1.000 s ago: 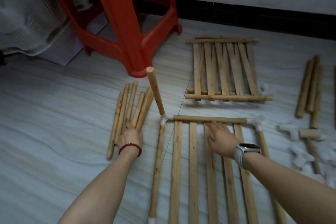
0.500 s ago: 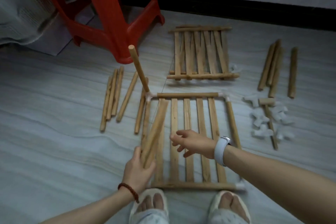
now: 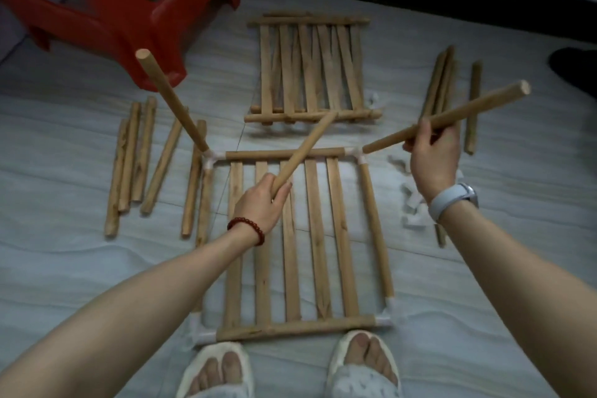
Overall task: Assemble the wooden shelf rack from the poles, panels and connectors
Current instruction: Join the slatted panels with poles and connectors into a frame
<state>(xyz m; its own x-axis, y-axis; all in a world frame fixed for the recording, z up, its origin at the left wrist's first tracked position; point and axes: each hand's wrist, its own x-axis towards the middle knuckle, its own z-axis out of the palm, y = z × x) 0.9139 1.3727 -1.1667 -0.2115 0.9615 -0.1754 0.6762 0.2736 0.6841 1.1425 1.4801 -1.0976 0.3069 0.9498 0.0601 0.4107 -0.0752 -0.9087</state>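
Right hand (image 3: 431,158) is gripping a pole (image 3: 452,116), aiming it at the far-right connector (image 3: 355,153); left hand (image 3: 263,200) is clutching a spare pole (image 3: 303,152) for the next corner.

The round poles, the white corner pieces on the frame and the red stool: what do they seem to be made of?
The round pole in the right hand: bare, unvarnished wood, judging by its tan grain and matte look. The white corner connector at the frame's far right: probably plastic, smooth and uniformly white, though blur leaves this open. The red stool: moulded plastic, glossy with rounded one-piece legs.
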